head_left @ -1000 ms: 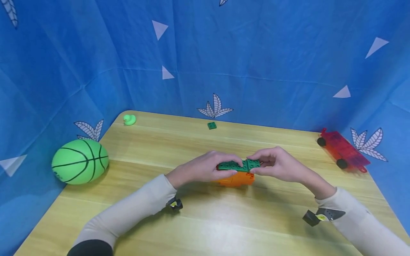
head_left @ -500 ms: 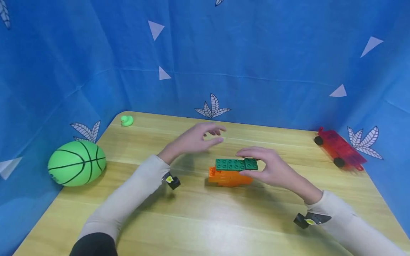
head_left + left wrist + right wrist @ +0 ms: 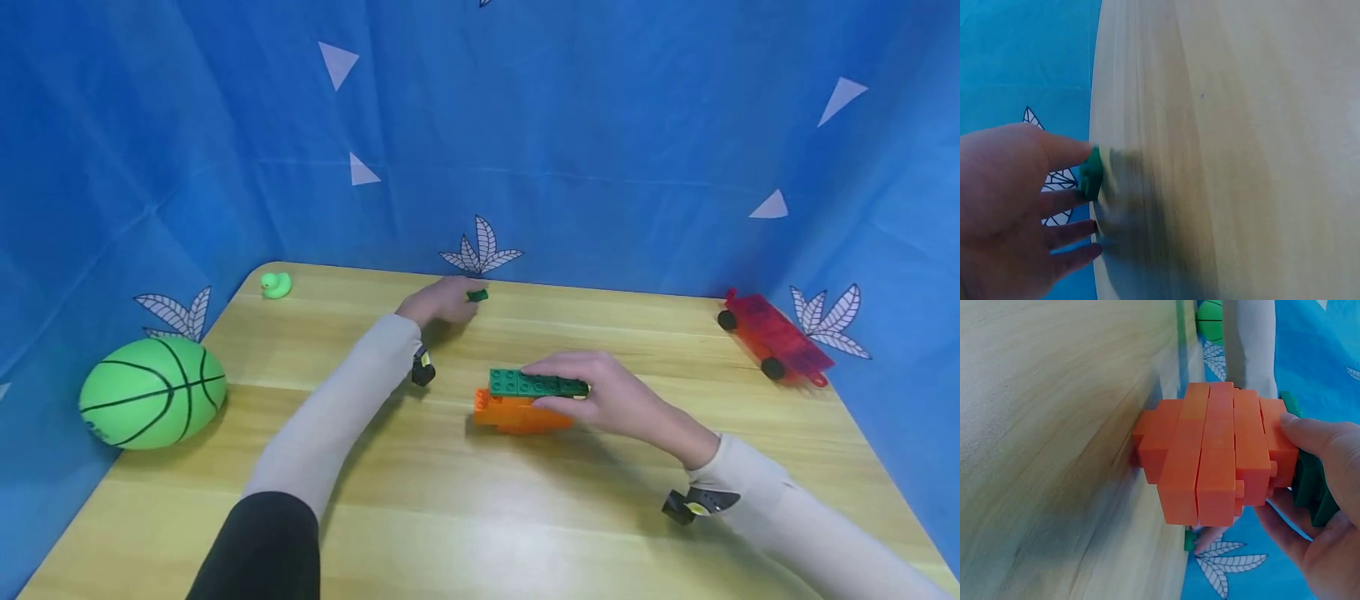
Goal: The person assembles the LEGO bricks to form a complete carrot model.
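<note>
At the table's far edge my left hand (image 3: 444, 300) pinches a small green building brick (image 3: 477, 295) between thumb and forefinger. In the left wrist view that brick (image 3: 1090, 175) sits at the fingertips, the other fingers extended below it. My right hand (image 3: 600, 387) grips the right end of an orange brick build (image 3: 521, 415) topped with a row of green bricks (image 3: 517, 382). The right wrist view shows the build's stepped orange layers (image 3: 1200, 456), with the thumb against its top layer and the other fingers behind the green bricks (image 3: 1311, 484).
A green ball (image 3: 153, 392) rests at the table's left edge, with a green rubber duck (image 3: 277, 285) in the far left corner. A red wheeled toy wagon (image 3: 780, 337) stands at the right edge. Blue printed cloth (image 3: 585, 108) surrounds the wooden table (image 3: 465, 517).
My left hand has left the orange and green build and reached to the far edge, where it has taken hold of the small green brick. The right hand stays at the build.
</note>
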Tool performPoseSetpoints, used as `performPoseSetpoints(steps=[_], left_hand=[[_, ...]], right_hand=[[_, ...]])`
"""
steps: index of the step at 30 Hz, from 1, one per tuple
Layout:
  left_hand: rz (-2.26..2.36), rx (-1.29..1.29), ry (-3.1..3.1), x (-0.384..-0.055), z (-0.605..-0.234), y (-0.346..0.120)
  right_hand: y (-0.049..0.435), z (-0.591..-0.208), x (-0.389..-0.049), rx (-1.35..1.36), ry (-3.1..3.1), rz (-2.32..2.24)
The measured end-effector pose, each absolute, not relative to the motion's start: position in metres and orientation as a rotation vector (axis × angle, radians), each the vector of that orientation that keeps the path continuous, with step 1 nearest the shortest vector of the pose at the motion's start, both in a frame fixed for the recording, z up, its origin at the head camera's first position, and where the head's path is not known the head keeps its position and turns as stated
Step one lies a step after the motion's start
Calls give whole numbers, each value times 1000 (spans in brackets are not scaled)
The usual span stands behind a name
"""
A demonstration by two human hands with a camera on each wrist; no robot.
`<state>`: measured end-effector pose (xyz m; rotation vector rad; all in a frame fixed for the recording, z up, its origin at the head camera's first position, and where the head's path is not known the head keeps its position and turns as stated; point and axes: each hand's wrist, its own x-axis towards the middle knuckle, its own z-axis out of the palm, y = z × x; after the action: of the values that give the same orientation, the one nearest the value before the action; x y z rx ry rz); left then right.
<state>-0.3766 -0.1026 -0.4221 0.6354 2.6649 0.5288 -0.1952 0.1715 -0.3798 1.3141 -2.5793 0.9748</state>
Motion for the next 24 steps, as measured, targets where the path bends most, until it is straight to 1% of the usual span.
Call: performPoseSetpoints(steps=[6, 11, 16, 20, 24], left_hand=[[459, 673, 2766, -370, -417, -99], [279, 786, 2772, -354, -414, -88], [207, 849, 2715, -336, -417, -81], [350, 883, 2633, -320, -409, -84], [662, 974, 2530, -299, -389, -96]], right_hand=[[171, -379, -196, 1312, -2579, 966], [171, -377, -197, 1309, -2566, 943], [169, -381, -199, 1402, -2492, 891], [167, -384, -201, 1484, -2420, 857], [167, -383, -201, 1499, -2410, 848]])
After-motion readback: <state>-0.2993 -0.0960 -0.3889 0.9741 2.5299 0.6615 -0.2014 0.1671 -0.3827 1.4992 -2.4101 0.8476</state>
